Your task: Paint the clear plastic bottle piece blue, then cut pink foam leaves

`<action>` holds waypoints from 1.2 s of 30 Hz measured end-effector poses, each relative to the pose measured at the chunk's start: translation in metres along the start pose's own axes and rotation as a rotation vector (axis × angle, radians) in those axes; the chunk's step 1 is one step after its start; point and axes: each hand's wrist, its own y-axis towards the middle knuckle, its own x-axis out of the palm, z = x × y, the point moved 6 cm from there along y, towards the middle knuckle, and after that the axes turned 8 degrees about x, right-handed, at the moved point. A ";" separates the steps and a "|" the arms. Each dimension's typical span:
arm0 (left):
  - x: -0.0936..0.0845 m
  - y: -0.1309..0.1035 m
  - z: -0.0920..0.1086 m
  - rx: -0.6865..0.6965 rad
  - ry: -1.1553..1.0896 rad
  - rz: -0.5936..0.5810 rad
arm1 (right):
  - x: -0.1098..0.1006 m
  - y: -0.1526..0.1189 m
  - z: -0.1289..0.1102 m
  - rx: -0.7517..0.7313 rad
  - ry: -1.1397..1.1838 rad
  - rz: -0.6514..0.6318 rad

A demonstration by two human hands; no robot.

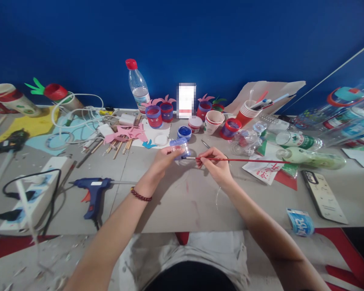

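My left hand (167,158) is closed around a small clear plastic cup-like piece (183,148), partly coated in blue-purple paint and tilted on its side. Between the fingers of my right hand (214,161) is a long red-handled paintbrush (245,160), its tip touching the painted piece from the right. An open jar of blue paint (184,132) stands just beyond my hands. Behind it sits a pinkish-red jar (195,124), and a white paper cup (213,121) is to its right.
Painted red-and-purple cups (154,117) line the back near a bottle (138,91). A blue glue gun (94,194) and a power strip (38,198) lie left. Plastic bottles (300,140) and a phone (324,196) lie right. Pink paper cutouts (125,133) cover several sticks.
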 end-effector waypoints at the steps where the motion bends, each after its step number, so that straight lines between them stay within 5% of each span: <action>1: 0.000 0.000 0.000 0.001 0.003 0.003 | 0.000 0.000 -0.001 0.000 -0.006 0.014; 14: 0.000 0.005 -0.003 0.005 -0.029 -0.031 | -0.022 0.006 -0.010 -0.055 -0.012 0.220; 24: 0.001 0.003 -0.002 0.016 -0.017 -0.023 | -0.003 0.004 -0.002 -0.019 0.041 0.008; 36: 0.003 0.005 -0.004 0.006 -0.136 -0.079 | -0.018 0.007 -0.013 -0.046 0.067 0.184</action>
